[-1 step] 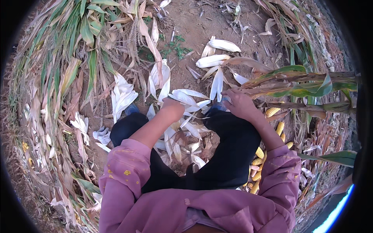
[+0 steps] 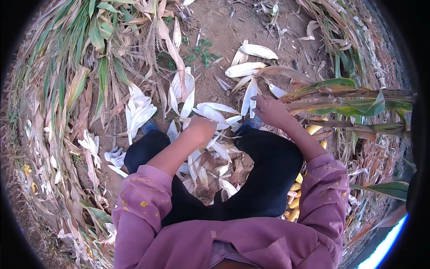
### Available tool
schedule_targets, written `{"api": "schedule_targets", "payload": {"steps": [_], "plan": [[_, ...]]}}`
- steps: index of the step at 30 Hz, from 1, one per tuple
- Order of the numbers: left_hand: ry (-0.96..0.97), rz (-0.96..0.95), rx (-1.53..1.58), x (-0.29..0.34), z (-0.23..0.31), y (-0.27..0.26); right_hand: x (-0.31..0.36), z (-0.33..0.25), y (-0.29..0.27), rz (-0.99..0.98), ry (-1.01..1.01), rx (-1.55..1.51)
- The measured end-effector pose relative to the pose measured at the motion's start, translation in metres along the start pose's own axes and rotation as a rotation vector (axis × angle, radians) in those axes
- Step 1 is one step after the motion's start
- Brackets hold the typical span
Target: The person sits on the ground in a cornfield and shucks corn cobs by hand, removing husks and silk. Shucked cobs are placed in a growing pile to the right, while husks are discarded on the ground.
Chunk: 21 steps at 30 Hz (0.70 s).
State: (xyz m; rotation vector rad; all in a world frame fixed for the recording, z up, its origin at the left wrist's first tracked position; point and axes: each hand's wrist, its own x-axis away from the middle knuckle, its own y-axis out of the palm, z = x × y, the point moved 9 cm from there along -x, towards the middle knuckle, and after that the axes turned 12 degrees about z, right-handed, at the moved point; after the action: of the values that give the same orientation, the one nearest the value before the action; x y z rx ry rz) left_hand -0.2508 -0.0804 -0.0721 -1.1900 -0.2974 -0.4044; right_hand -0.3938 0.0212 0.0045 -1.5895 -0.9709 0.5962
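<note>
My left hand (image 2: 201, 129) is closed in a fist over pale husks between my knees. Its fingers are turned away, so what they hold, if anything, is hidden. White corn husks (image 2: 211, 112) spread out just beyond it. My right hand (image 2: 271, 110) is above my right shoe, with its fingers bent but apart and nothing visible in them. Its fingertips are beside a hanging white husk strip (image 2: 251, 98); whether they touch it I cannot tell. Two ears of corn in pale husks (image 2: 245, 69) lie on the soil just past that strip.
Yellow husked ears (image 2: 294, 202) lie in a pile by my right leg. Leafy corn stalks (image 2: 354, 101) reach in from the right. A heap of dry and green stalks (image 2: 85, 67) fills the left side. A whitish glove (image 2: 115, 156) lies left of my left knee.
My right hand has shifted a little away from me, and its fingers have spread slightly. My left hand has moved slightly right and closer to me. The husks look nearly the same.
</note>
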Motion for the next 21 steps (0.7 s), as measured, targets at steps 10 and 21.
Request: {"api": "schedule_targets", "payload": {"steps": [10, 21], "plan": [[0.085, 0.221, -0.130, 0.008, 0.016, -0.021, -0.151, 0.085, 0.165, -0.057, -0.094, 0.466], [0.080, 0.164, -0.148, 0.028, 0.002, -0.028, -0.222, 0.129, 0.252, -0.066, -0.033, 0.700]]}}
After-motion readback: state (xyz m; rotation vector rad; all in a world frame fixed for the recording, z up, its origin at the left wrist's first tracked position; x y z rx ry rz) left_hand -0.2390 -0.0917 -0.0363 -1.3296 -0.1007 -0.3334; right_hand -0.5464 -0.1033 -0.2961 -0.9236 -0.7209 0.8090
